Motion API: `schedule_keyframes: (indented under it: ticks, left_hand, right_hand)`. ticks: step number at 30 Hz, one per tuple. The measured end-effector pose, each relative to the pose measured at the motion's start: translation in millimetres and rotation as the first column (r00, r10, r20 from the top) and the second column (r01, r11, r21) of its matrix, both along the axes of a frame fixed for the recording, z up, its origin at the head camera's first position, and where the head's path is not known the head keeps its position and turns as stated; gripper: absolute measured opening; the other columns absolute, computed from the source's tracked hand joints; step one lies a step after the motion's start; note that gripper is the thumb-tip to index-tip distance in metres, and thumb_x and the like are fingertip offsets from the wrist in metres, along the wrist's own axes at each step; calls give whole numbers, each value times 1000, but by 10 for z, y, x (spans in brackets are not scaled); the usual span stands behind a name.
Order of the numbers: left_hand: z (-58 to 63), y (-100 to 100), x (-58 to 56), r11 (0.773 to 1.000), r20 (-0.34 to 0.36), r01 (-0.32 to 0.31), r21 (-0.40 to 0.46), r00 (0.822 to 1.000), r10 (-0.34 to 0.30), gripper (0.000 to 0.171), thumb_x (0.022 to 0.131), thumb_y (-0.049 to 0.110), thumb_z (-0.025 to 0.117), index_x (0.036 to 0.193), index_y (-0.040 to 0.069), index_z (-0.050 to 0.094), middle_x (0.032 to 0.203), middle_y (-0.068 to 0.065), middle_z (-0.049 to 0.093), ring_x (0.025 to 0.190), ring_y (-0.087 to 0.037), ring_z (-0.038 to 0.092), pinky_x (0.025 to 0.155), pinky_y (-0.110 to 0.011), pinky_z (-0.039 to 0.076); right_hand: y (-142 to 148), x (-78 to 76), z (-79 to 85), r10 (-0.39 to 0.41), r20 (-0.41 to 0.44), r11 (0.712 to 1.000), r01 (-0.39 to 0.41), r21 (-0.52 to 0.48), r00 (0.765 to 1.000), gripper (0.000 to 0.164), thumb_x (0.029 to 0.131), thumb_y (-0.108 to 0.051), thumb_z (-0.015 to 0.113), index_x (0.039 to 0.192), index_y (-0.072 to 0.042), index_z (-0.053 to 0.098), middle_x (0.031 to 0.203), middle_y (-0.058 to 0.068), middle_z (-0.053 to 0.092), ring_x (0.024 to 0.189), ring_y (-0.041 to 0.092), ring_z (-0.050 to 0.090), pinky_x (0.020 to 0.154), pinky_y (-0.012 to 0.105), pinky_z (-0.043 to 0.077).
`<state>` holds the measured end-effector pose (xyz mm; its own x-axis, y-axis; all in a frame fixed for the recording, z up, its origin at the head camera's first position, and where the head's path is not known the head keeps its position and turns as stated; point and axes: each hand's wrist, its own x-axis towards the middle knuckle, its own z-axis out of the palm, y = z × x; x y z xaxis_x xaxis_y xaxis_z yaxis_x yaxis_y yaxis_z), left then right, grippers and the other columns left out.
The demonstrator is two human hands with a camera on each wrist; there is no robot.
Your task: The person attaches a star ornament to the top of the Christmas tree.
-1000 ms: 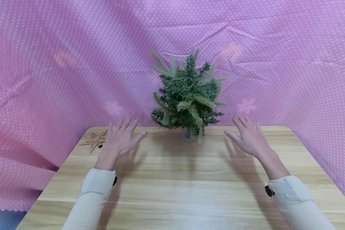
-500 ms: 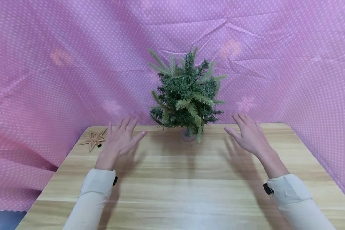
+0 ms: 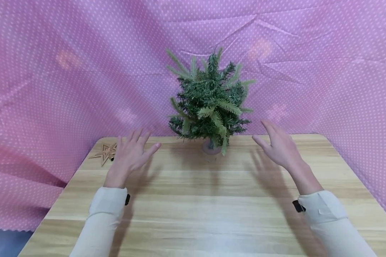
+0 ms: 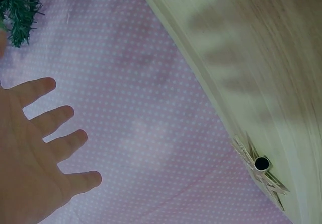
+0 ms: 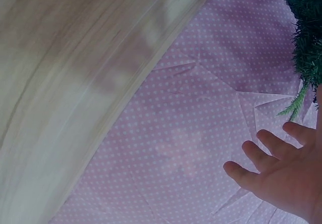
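A small artificial Christmas tree (image 3: 212,103) stands upright on a round base (image 3: 211,147) near the table's back edge. My left hand (image 3: 128,157) hovers over the table to the left of the tree, fingers spread and holding nothing. Beside it, at the back left corner, lies a gold star tree topper (image 3: 105,152), partly hidden by the hand in the head view; its dark round socket (image 4: 261,163) shows in the left wrist view. On the tree's other side my right hand (image 3: 281,148) is held in the air, fingers extended, touching nothing.
The wooden table (image 3: 193,214) has rounded back corners. A pink dotted cloth (image 3: 115,71) hangs behind it and along both sides. Dark bands (image 3: 298,206) sit at the wrists by the white cuffs.
The head view has tilted slightly, so the tree and table edge sit higher. My left hand has shifted a little leftward, covering more of the star. The right fingers have drawn closer together.
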<state>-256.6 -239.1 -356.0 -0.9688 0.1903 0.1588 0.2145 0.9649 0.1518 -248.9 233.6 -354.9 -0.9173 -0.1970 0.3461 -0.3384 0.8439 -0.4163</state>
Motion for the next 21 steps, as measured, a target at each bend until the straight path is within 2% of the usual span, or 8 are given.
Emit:
schedule_keyframes:
  ticks: [5, 11, 21]
  left_hand:
    - [-9, -52, 10, 1000, -8, 1, 21, 1000, -1, 90, 98, 75, 28, 160, 10, 30, 166, -22, 14, 151, -46, 10, 114, -71, -7]
    - [-28, -103, -1, 1000, -5, -9, 22, 1000, 10, 90, 98, 74, 31, 159, 9, 30, 166, -23, 15, 151, -46, 10, 115, -71, -4]
    - [-100, -229, 2, 999, -65, -24, 49, 998, 27, 88, 97, 74, 38, 155, 7, 39, 162, -24, 28, 146, -48, 24, 116, -71, 6]
  right_hand:
    - [-5, 1, 31, -16, 6, 999, 17, -30, 1000, 74, 104, -50, 49, 156, 0, 32, 157, 28, 33, 144, 49, 28, 117, 64, 21]
    - [-10, 10, 55, -23, -31, 996, 20, -85, 999, 69, 104, -48, 50, 153, 0, 38, 152, 27, 41, 140, 48, 36, 114, 64, 27]
    - [-44, 5, 105, -10, -115, 982, -12, -187, 993, 62, 104, -41, 55, 148, 1, 46, 144, 27, 51, 134, 46, 44, 111, 63, 32]
